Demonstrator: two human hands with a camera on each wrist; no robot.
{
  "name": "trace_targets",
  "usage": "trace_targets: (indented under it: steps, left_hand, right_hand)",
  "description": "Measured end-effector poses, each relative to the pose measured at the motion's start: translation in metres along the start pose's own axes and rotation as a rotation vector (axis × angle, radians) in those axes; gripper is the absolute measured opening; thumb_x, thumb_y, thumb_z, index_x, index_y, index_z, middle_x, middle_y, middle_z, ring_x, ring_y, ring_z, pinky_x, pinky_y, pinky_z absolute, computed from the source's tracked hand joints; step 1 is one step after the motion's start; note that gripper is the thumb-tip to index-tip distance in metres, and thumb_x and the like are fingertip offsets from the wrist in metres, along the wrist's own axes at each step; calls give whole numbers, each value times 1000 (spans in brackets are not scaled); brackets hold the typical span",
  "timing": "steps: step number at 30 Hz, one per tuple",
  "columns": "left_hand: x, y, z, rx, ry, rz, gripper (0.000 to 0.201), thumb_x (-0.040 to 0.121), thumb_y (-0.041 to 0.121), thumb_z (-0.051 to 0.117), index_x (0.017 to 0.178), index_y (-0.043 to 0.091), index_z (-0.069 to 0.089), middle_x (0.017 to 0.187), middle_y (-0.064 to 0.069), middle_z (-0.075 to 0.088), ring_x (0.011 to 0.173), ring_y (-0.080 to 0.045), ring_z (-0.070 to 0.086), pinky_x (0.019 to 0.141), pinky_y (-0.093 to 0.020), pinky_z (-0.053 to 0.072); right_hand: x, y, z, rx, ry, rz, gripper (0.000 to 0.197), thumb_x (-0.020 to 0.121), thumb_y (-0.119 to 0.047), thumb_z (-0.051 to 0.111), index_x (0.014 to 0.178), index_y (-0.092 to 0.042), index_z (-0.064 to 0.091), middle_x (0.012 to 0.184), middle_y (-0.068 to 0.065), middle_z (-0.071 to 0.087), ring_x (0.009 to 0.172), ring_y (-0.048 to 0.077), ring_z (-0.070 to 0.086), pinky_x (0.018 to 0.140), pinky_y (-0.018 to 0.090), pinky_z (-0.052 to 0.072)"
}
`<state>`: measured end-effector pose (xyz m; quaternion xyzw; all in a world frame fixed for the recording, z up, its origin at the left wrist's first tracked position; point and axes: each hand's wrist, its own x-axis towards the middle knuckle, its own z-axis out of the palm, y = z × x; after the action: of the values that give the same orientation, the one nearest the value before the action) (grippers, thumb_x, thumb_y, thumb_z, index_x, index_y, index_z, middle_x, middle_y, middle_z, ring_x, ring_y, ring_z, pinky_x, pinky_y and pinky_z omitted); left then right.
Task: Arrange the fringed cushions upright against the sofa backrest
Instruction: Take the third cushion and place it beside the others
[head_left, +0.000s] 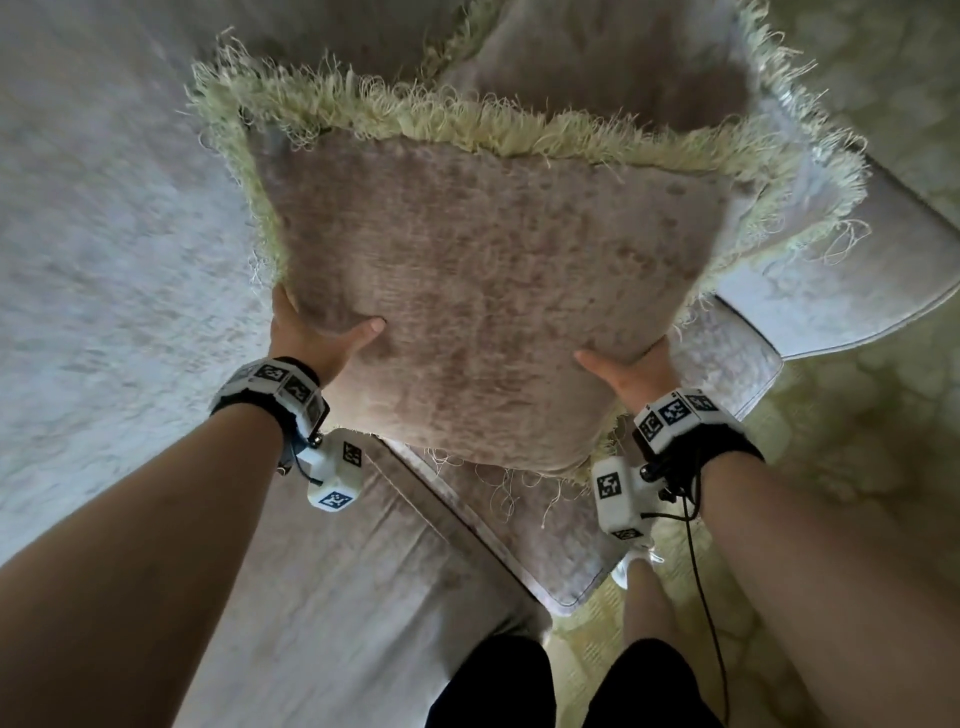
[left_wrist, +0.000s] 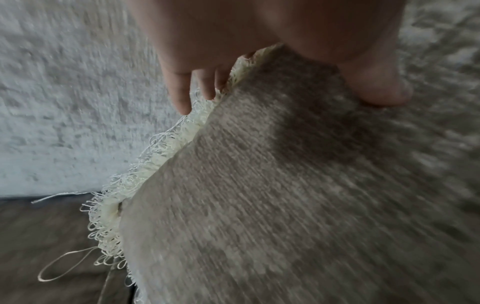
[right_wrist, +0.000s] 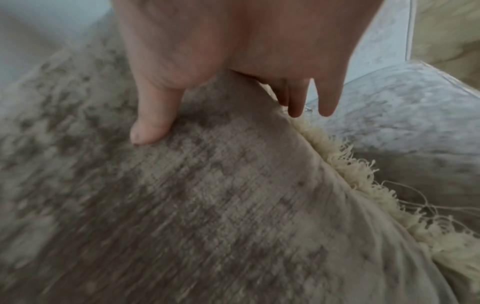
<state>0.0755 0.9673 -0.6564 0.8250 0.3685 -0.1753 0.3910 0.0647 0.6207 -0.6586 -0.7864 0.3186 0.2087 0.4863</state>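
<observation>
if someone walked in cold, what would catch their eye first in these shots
The big taupe fringed cushion fills the middle of the head view, held up over the sofa seat with its shaggy cream fringe along the top. The left hand and right hand grip its lower corners, thumbs on the front face and fingers behind. A second fringed cushion sits behind it, upper right.

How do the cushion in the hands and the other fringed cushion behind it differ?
The held cushion is gripped by the left hand and the right hand; the rear cushion is untouched. The held one shows fully, the rear one mostly hidden. Both have pale fringe.
</observation>
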Motion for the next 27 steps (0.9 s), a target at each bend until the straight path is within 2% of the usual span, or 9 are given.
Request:
trace_targets:
  steps: [4,7,9,12,14,19,22,24,27]
  left_hand:
    - [14,-1,1,-159,-49,33,156,46,65,90,166,19,2,169,-7,31,155,-28,34,127,-52,29]
    - [20,-4,5,-195,-50,56,135,64,44,96,164,17,9,162,-5,40,149,-27,42,125,-50,33]
    - [24,-5,8,-213,-48,70,135,64,43,97,164,17,10,161,-4,41,148,-26,43,124,-49,35]
    - [25,-6,12,-246,-53,82,132,70,35,95,165,15,5,163,-5,38,150,-25,39,126,-46,32]
    - [25,-6,13,-279,-63,86,127,76,28,92,164,15,2,164,-6,36,151,-25,37,127,-44,30]
    - [18,-1,14,-354,-115,107,145,52,49,96,163,11,11,160,-6,42,147,-24,43,125,-42,34]
    - [11,4,9,-373,-114,125,115,63,43,96,153,8,35,145,0,57,130,-16,56,115,-33,43]
    - [2,10,3,-376,-131,156,110,51,54,97,142,11,52,132,3,68,120,-13,66,108,-33,51]
    - [-16,17,-4,-398,-152,174,66,66,36,95,122,21,63,116,8,72,104,-1,70,99,-29,54]
  right_hand:
    - [16,1,12,56,22,15,116,55,-43,90,147,-12,25,144,5,45,132,26,44,111,38,34]
    - [23,0,18,96,13,13,120,51,-49,89,147,-15,26,146,3,45,133,25,43,114,41,31]
    - [26,2,20,89,17,6,119,53,-50,89,147,-15,26,147,3,44,134,25,42,114,39,30]
    - [27,7,18,109,27,12,130,38,-63,86,145,-16,29,144,2,47,131,24,46,113,38,33]
    - [27,8,17,148,7,6,127,42,-60,88,145,-15,31,143,3,48,129,24,47,110,35,34]
    - [33,14,15,266,-20,29,120,33,-71,86,136,-21,49,125,-3,65,114,20,62,105,41,44]
    - [32,14,10,312,-58,53,99,39,-71,86,125,-30,60,114,-7,72,107,22,66,101,45,47]
    - [24,7,5,346,-60,62,97,38,-71,86,122,-28,63,110,-5,73,105,23,67,100,45,47]
    - [7,-10,-6,330,-33,7,96,47,-70,82,128,-22,61,116,-3,70,109,22,65,102,41,46]
